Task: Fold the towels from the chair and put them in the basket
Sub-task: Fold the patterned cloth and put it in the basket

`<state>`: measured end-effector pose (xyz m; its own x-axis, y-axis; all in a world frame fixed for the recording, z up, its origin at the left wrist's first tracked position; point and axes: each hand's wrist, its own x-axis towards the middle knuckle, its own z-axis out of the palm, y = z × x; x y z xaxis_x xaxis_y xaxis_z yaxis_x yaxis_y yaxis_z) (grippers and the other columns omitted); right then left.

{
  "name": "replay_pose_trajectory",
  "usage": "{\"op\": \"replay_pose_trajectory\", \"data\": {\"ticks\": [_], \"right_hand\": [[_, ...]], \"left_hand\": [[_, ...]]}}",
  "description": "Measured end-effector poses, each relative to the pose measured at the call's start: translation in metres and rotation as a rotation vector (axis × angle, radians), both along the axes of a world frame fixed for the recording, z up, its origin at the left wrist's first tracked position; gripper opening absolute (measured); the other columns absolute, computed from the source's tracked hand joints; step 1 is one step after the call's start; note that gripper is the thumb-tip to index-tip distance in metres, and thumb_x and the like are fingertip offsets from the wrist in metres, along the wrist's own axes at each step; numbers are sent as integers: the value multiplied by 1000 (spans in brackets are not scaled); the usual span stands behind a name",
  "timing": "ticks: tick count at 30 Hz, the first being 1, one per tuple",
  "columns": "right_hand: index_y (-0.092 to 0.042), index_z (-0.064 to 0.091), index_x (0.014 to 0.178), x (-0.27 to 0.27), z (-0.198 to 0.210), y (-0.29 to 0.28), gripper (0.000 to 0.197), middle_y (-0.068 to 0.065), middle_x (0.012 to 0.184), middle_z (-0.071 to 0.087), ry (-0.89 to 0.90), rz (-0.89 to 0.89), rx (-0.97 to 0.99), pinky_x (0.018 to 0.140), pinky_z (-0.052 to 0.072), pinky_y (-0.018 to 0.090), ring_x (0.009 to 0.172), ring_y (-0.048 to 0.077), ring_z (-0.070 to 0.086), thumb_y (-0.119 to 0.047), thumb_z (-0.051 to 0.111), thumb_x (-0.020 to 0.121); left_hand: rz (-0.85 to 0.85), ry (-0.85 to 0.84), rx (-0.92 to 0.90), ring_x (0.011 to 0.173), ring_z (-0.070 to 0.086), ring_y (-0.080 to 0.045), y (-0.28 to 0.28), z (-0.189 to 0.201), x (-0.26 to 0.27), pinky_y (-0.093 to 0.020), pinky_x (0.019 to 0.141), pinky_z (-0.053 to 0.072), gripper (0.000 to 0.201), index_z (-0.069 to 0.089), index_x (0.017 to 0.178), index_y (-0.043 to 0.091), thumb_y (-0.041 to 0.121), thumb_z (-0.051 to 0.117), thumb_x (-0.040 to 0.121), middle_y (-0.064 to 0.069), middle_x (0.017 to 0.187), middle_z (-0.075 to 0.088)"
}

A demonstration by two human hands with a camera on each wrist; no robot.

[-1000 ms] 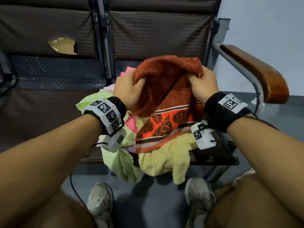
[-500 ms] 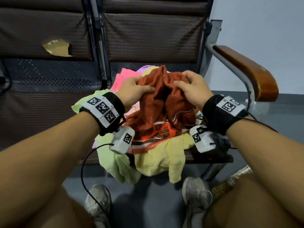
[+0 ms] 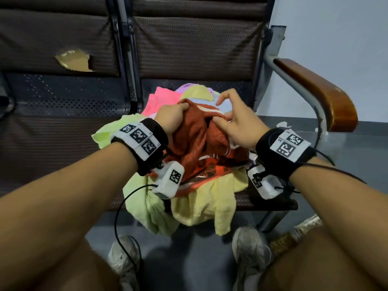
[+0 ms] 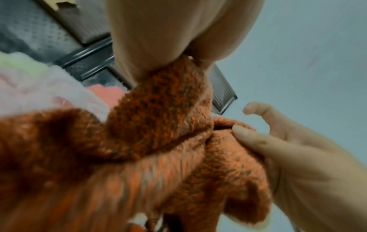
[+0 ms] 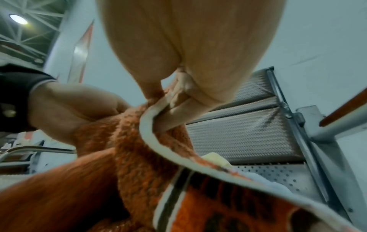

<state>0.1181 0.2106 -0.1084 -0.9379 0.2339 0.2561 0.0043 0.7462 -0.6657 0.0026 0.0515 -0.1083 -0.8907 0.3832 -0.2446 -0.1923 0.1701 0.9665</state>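
Observation:
A rust-orange patterned towel [image 3: 195, 141] lies bunched on top of a pile of towels on the chair seat [image 3: 264, 203]. My left hand [image 3: 180, 108] grips a bunch of its left side, seen close in the left wrist view as left hand [image 4: 158, 66] on the orange towel [image 4: 155, 119]. My right hand [image 3: 222, 115] pinches the right part. In the right wrist view the right hand [image 5: 168, 97] holds the towel's white hem [image 5: 147, 135], while the index finger stands free. Yellow [image 3: 205, 204], light green [image 3: 147, 208] and pink [image 3: 159, 99] towels lie underneath.
A wooden armrest [image 3: 315, 91] on a metal frame stands to the right of the pile. The neighbouring seat's backrest has a torn patch [image 3: 73, 60]. My shoes [image 3: 123, 259] rest on the grey floor below. A woven straw-coloured thing [image 3: 294, 236] shows partly beside my right thigh.
The orange towel, held up and spread a second ago, has come down onto the pile. Both hands moved lower and closer together, and the right index finger has lifted off the cloth.

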Motion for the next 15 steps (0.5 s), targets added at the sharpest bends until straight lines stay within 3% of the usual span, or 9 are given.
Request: {"op": "replay_pose_trajectory", "data": {"ticks": [2,3,5,7,9,11,13,15], "right_hand": [[-25,51,106,3,6,-7,18,2,83,63,26,142,98,72,45,26,65,5,54,-12,53,94],[-21,59,101,2,8,-8,21,-5,88,64,-14,184,151,81,46,22,74,3,55,-5,49,92],[-21,72,90,2,9,-15,33,-11,91,70,-217,202,190,90,48,27,82,2,60,-3,44,91],[-22,75,87,0,4,-22,30,-6,90,73,-305,108,153,82,49,32,83,11,63,-18,47,94],[-18,67,75,-3,-2,-30,31,-4,72,66,-253,5,85,65,42,32,70,14,59,-40,56,92],[-18,60,67,-9,-5,-36,44,-5,62,60,-234,-54,40,55,34,29,60,12,55,-58,63,84],[-18,63,71,-12,-7,-39,44,-5,63,62,-225,-74,5,54,35,28,60,13,58,-61,64,84],[-15,66,75,-14,-9,-37,33,-2,62,60,-189,-75,-18,58,37,30,61,16,56,-42,61,93]], "left_hand": [[22,-84,114,106,66,-31,2,5,4,-51,97,53,34,64,120,5,27,55,96,-23,125,65],[53,-116,161,105,66,-30,3,8,5,-51,96,53,34,63,123,5,26,54,97,-21,121,67],[94,-179,227,103,68,-31,7,13,8,-49,93,55,28,67,116,6,24,55,99,-17,108,72],[44,-198,242,103,66,-32,12,17,17,-49,97,52,27,65,119,3,15,50,100,-18,111,69],[-31,-189,241,106,62,-36,15,20,28,-50,100,49,33,58,130,-2,7,45,100,-25,119,63],[-83,-180,205,103,62,-35,13,26,34,-44,90,51,36,57,130,-5,7,48,98,-25,119,62],[-137,-191,188,94,63,-31,8,29,34,-38,80,51,36,60,126,-7,10,52,96,-22,112,65],[-192,-183,193,77,62,-24,3,30,34,-29,68,48,31,61,120,-6,11,53,95,-17,97,64]]}}
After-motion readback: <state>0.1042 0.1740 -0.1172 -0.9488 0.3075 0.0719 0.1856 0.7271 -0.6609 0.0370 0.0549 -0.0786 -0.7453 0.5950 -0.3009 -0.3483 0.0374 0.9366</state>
